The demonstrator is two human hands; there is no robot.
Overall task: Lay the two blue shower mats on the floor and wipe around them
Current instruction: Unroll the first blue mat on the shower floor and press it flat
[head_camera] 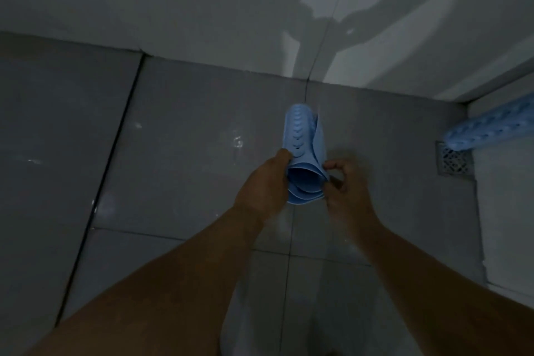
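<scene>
Rolled pale-blue rubber shower mat (303, 150): gripped by left hand (261, 185), pinched by right hand (345, 185). Second rolled blue mat (491, 127): beside square metal floor drain (453, 161).

I am looking down at a dim, grey tiled floor (185, 136) where it is meeting a pale wall (202, 3). My left hand (261, 185) is gripping one side of a rolled blue mat (303, 147), and my right hand (345, 185) is pinching its loose outer edge; the roll's open end is facing me. A second blue mat (491, 127) is lying rolled at the right edge, its end reaching over a metal drain grate (455, 163).
</scene>
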